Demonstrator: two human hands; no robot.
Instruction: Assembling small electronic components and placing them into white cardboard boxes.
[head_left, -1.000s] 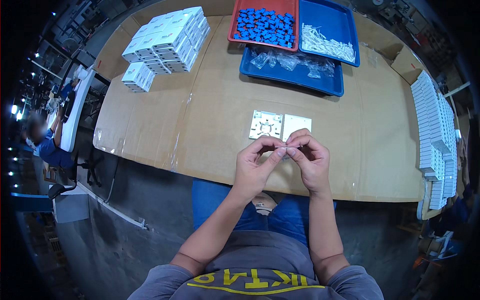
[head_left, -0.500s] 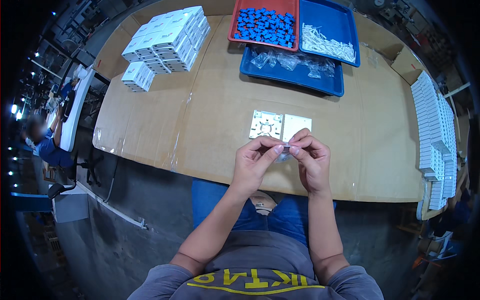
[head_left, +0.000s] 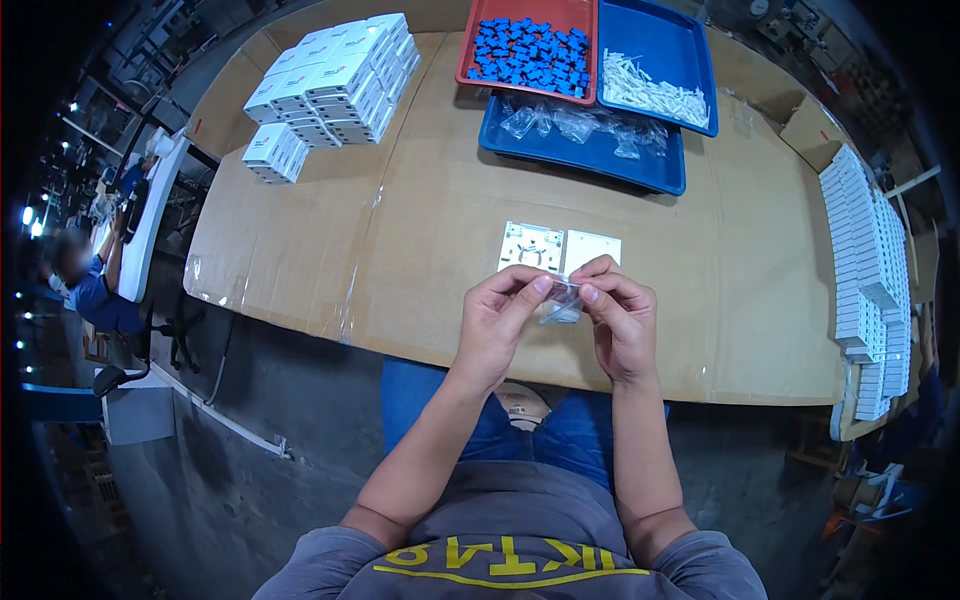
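Observation:
A small clear plastic bag point(head_left: 563, 304) hangs between my two hands, above the near side of the cardboard-covered table. My left hand point(head_left: 497, 320) pinches its top edge between thumb and fingers. At the other end of that edge, my right hand point(head_left: 622, 318) has a similar pinch. Something whitish shows inside or behind the bag, too blurred to name. Just beyond my fingers lie a white plastic plate with slots and clips point(head_left: 531, 247) and, beside it, a plain white cover plate point(head_left: 596, 248), partly hidden by my right hand.
At the back stand a red tray point(head_left: 466, 74) of blue clips, a blue tray point(head_left: 708, 60) of white slender pieces and a lower blue tray point(head_left: 560, 163) of clear bags. White boxes point(head_left: 335, 80) are stacked back left, white units point(head_left: 865, 270) far right. A person point(head_left: 105, 290) sits far left.
My hands have drawn slightly apart, the left one moving a little leftward. More of the clear bag now shows stretched between my fingers.

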